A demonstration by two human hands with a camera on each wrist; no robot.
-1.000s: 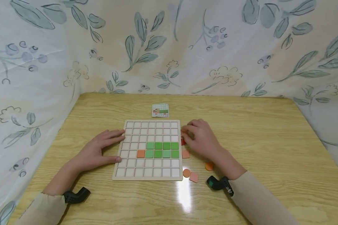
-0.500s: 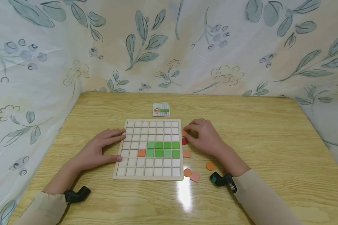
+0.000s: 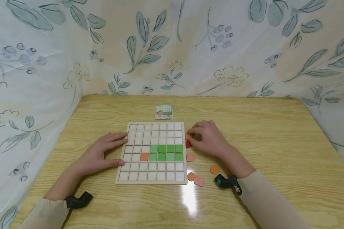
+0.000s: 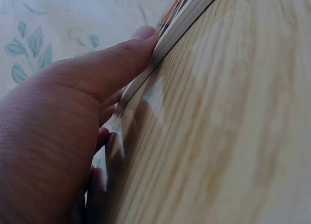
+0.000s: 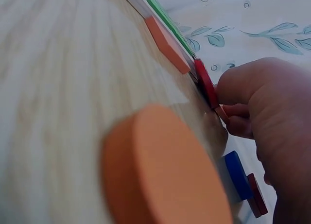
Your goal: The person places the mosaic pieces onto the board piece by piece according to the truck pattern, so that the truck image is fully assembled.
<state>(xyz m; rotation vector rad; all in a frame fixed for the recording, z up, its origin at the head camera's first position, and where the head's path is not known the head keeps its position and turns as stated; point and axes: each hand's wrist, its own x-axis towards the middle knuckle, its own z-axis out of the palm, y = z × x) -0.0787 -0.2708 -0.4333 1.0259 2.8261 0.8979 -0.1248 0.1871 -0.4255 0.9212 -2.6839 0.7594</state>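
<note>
Right hand curled just off the right edge of the pale wooden grid board, fingertips pinching at a small orange flat tile; red flat piece directly below; left hand spread flat, bracing the board's left edge.

The left hand lies flat against the board's left edge, blocking that side. Just right of the board, the right hand covers a cluster of loose pieces, with a red piece and a pink tile beside the edge. An orange disc sits near the wrist. The card lies beyond the board; table spreads bare on the right.
</note>
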